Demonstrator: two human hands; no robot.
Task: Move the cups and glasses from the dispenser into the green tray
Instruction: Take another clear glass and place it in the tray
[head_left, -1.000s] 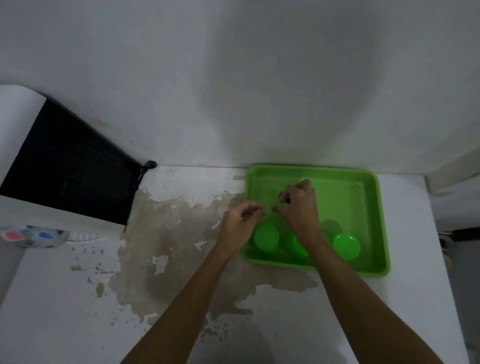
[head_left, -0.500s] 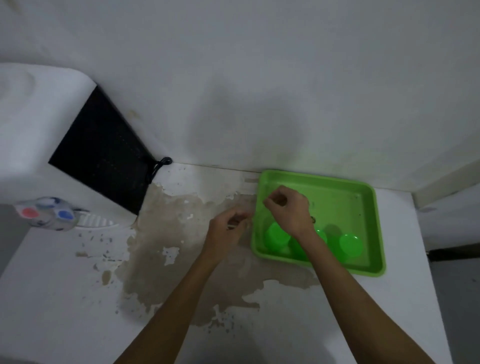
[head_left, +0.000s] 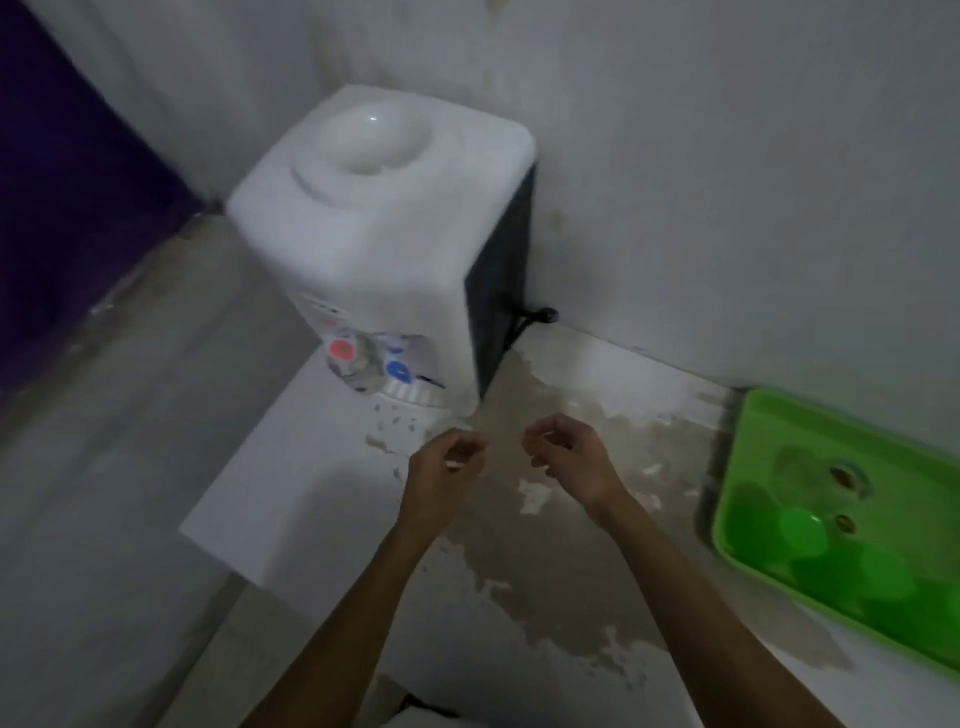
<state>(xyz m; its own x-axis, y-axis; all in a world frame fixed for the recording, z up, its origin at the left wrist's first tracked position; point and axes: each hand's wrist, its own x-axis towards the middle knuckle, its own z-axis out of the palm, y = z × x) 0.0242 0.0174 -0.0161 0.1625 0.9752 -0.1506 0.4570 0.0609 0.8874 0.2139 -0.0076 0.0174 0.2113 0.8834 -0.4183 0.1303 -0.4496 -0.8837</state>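
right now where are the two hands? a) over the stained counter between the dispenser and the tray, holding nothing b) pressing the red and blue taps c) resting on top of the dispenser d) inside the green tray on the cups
a: the left hand and right hand hang loosely curled and empty over the stained counter, with the dispenser behind and to their left and the green tray off to the right.

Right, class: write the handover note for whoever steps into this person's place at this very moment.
Left hand: empty, fingers loosely curled, over the counter.
Right hand: empty, likewise curled.
Green tray: on the counter at far right, with several green cups along its near side.
Water dispenser: in the corner; something blurred sits under its taps.
Done: those cups are in the tray.
Left: check the dispenser, move whatever remains.
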